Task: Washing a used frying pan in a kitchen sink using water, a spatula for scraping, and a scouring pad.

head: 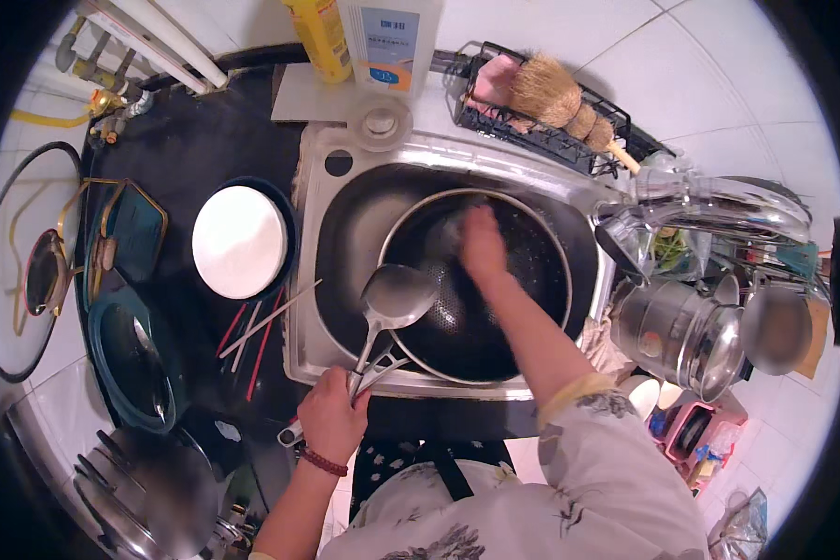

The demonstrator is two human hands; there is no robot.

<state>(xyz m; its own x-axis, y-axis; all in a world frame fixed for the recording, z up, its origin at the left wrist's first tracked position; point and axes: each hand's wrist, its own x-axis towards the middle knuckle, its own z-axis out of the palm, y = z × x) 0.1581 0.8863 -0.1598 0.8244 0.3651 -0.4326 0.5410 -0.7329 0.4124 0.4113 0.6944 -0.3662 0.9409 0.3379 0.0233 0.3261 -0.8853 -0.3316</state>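
My left hand is closed around the handle of a metal wok spatula. The wok's handle bracket also runs into this grip. The spatula's blade hangs over the near left rim of a dark wok, which sits tilted in a stainless steel sink. My right hand reaches down into the wok and is blurred. Its fingers are near the textured inner surface, and whether anything is under them cannot be made out. Water drops dot the wok's far right wall.
Left of the sink are a white bowl, several loose chopsticks and a teal oval dish. Behind stand a yellow bottle, a white jug and a black wire basket with brushes. A chrome faucet extends at right.
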